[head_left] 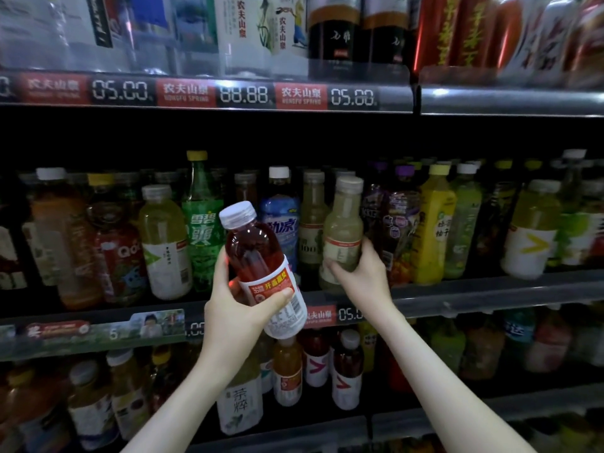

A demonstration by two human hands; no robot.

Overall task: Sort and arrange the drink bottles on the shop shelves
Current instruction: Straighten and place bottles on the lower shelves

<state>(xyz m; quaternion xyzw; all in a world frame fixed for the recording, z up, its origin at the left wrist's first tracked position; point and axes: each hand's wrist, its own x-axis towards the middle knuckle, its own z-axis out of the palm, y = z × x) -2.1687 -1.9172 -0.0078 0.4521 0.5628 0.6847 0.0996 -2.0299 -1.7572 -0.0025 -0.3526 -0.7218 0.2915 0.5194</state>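
Middle shelf is packed with a front row of mixed drinks, colours not grouped. Left hand is wrapped round the lower label of the red tea bottle, thumb across the front. That bottle is held out in front of the shelf edge, tilted with its cap leaning left, resting on nothing. Right hand is clamped low round the pale cloudy bottle, which stands upright at the shelf front, just beside the purple-cap bottle; can't tell if its base is lifted. Whether there's a free lane behind the red bottle is hidden.

Step looks like making room or swapping these two. To do it well: move the pale bottle first and keep it upright, since a low grip lets the top swing into its close neighbours. Slide it rather than lifting it high. Then straighten the red bottle before it goes in, set its base flat behind the shelf lip with the label facing out, and put it with matching drinks, not next to the blue-label bottle at random
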